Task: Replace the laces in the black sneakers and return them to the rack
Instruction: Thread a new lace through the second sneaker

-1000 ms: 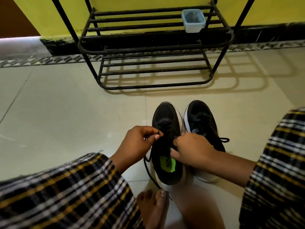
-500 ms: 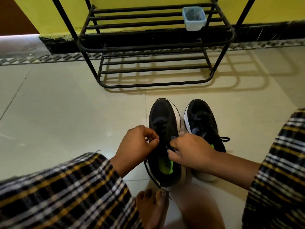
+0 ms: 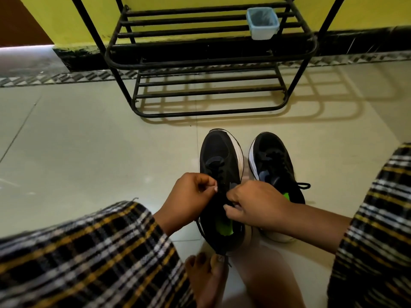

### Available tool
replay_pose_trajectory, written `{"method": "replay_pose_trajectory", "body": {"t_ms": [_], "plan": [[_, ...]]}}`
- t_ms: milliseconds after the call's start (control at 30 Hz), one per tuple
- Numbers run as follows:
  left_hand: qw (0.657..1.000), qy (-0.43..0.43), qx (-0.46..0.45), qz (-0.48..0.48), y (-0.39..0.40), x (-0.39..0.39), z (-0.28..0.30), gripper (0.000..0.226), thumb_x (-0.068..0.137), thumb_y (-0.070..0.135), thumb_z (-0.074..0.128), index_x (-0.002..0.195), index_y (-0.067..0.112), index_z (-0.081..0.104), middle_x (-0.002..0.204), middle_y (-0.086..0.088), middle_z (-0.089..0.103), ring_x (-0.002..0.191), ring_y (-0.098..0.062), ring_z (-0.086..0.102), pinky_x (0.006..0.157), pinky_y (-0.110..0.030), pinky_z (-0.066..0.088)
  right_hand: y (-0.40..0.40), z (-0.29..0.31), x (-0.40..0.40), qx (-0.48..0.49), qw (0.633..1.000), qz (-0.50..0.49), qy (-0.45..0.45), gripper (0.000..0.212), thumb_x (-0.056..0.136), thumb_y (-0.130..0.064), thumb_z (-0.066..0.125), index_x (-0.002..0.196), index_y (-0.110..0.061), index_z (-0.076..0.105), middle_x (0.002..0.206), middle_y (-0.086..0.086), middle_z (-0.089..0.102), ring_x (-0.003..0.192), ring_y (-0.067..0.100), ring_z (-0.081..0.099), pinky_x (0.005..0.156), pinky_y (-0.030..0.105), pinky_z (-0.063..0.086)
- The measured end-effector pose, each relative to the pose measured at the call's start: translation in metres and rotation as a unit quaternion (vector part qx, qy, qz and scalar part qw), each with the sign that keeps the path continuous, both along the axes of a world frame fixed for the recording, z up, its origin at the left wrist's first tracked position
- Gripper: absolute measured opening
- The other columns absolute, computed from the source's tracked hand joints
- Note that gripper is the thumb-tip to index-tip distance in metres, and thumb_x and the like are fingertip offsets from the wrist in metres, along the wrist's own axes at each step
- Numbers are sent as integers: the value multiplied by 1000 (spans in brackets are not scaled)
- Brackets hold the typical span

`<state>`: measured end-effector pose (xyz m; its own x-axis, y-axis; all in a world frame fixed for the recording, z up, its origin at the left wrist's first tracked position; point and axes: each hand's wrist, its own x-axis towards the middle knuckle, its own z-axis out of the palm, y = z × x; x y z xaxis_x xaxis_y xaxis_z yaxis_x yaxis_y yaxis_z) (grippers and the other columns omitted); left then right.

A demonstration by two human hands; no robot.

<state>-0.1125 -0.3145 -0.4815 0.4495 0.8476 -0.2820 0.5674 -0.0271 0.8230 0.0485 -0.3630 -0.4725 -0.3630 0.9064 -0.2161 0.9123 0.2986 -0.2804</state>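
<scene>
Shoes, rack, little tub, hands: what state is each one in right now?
Left sneaker: on the floor, tilted, being laced.
Right sneaker: flat on the floor, laced, a lace loop sticking out at its side.
Left hand: pinches a lace.
Right hand: pinches a lace over the left sneaker.
Rack: upright against the wall, no shoes on it.
Blue tub: upright on the rack's upper shelf, open-topped.
</scene>
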Motion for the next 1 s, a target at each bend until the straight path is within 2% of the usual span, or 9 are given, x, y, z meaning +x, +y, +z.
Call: {"method": "replay_pose_trajectory", "body": {"t_ms": [133,200,300,433,533,633,733,900,1000], "plan": [[989,-77,-118,36,3,1,-1,31,94,17,55,85,-12,64,77,-18,62,76,-17,57,71,-25,46,0,0,0,13,1000,9,-6,41,93,-39,42,60,-19,29,67,2,44,65,20,46,44,25,17],[988,-87,-121,47,3,1,0,34,92,21,58,84,-11,66,77,-22,65,75,-15,60,69,-19,48,0,-1,0,19,1000,16,4,39,93,-40,42,63,-18,34,71,3,49,67,21,49,44,26,18],[991,-75,-97,58,2,3,1,26,91,15,60,76,-6,68,68,-12,64,65,-9,59,60,-13,46,-1,-6,0,-3,998,-16,63,41,93,-45,47,64,-17,41,64,1,47,61,17,48,46,26,22],[991,-64,-95,68,2,3,1,25,90,15,61,76,-3,68,68,-10,64,66,-13,61,61,-20,48,2,-19,6,-40,923,-216,317,28,86,-31,66,64,-17,55,61,1,52,57,7,47,56,25,37],[991,-65,-93,67,1,5,1,25,91,17,61,79,-4,69,76,-21,68,71,-22,64,68,-30,51,8,-19,5,-21,897,-260,357,8,81,-18,72,78,-16,65,66,-4,58,54,-2,51,54,10,39],[992,-58,-89,64,2,6,2,24,91,18,61,81,-2,70,84,-23,69,83,-33,68,77,-40,55,14,-13,2,-23,898,-249,363,9,81,-11,71,75,-15,65,63,-9,57,53,-7,52,52,6,38],[994,-40,-89,47,1,6,4,22,93,20,57,82,7,71,83,-17,70,83,-30,68,77,-39,55,19,-14,1,-36,907,-237,347,19,85,-9,66,70,-20,60,62,-10,55,52,-6,52,54,8,37],[984,117,83,-106,4,-1,4,11,93,30,54,94,23,63,103,0,52,90,-14,54,81,-27,44,17,-20,3,-74,883,-274,373,22,93,-5,52,72,-13,51,61,2,49,39,2,48,48,18,43],[978,128,108,-121,4,0,2,9,92,29,56,96,23,61,107,2,50,95,-15,52,84,-25,42,18,-19,6,-75,879,-283,377,23,94,-4,50,72,-12,51,62,4,49,41,3,46,50,19,42]]}}
